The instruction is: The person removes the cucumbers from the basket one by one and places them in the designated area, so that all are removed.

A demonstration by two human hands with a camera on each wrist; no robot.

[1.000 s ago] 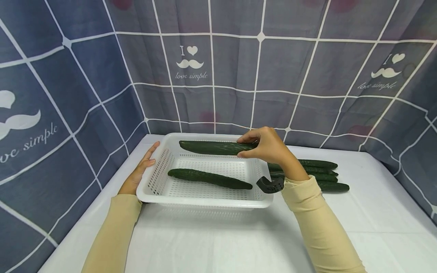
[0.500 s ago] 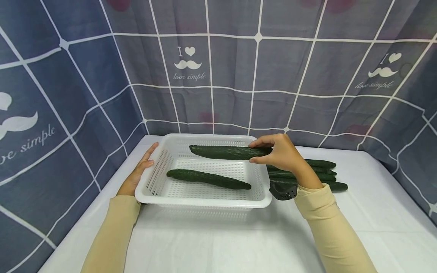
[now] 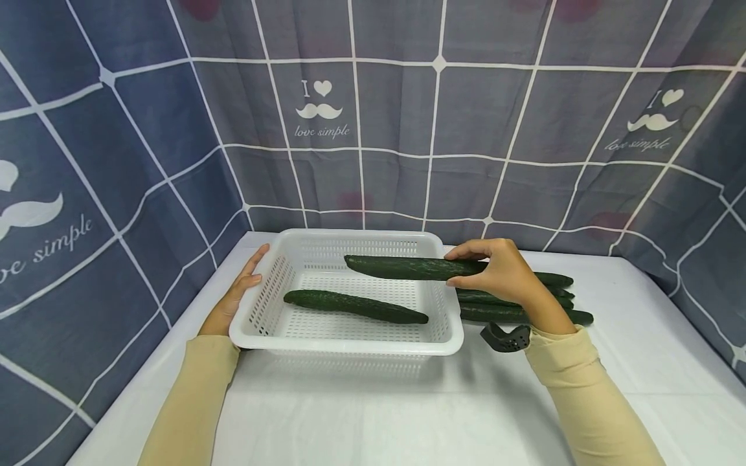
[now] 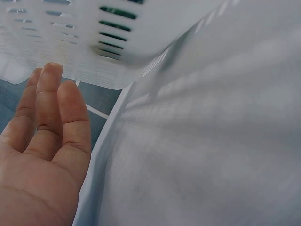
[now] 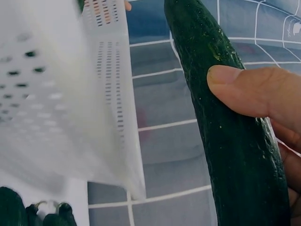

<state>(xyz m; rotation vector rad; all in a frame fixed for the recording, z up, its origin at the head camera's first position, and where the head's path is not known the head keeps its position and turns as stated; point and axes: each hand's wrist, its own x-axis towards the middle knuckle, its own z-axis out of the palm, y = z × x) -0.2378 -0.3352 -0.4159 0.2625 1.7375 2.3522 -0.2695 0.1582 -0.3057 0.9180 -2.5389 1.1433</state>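
Observation:
My right hand (image 3: 495,272) pinches one end of a dark green cucumber (image 3: 402,267) between thumb and fingers. The cucumber lies level above the back right part of a white perforated basket (image 3: 350,345), and its held end passes over the right rim. In the right wrist view the thumb presses on the bumpy skin of this cucumber (image 5: 225,132). A second cucumber (image 3: 355,305) rests on the basket floor. At the basket's left side is my left hand (image 3: 233,298); in the left wrist view its fingers (image 4: 49,103) are nearly straight beside the basket wall (image 4: 84,42).
Several cucumbers (image 3: 556,298) lie together on the white tablecloth (image 3: 641,362), right of the basket and partly behind my right arm. A black strap-like device (image 3: 506,338) sits at my right wrist. A grey-blue checked curtain (image 3: 396,181) hangs behind and at both sides.
My right hand has carried the cucumber rightward and slightly nearer, from over the basket's back to across its right rim. The left hand and the other cucumbers stay where they were.

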